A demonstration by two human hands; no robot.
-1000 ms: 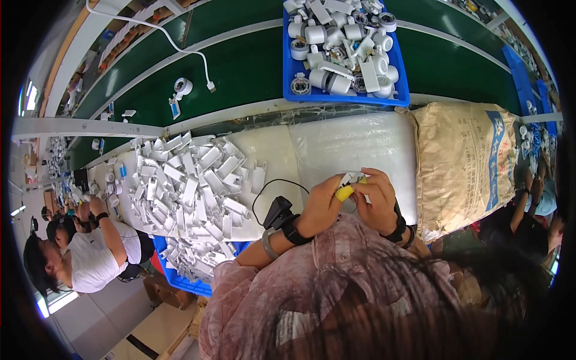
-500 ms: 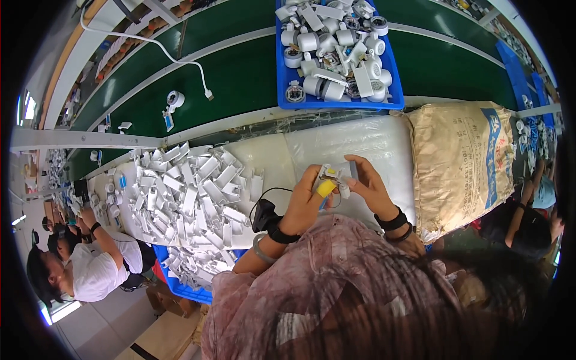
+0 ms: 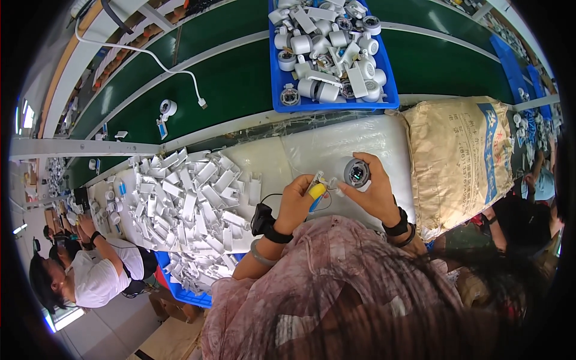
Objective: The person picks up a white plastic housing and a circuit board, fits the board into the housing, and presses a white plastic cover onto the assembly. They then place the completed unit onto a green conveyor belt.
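1. As I watch remotely, the left hand [image 3: 293, 203], left of the paper sack [image 3: 447, 165], pinches a white fitting [image 3: 320, 179] between nearly closed fingers.
2. The right hand [image 3: 379, 195], nearer the sack, curls half open around a round grey unit [image 3: 357, 173].
3. I judge this piece midway: the unit's face is uncovered; white casings [image 3: 191, 201] lie loose on the desk [image 3: 270, 155], well left of the sack.
4. I cannot tell whether the contents of the blue tray [image 3: 387, 97], beyond-left of the sack, are finished.
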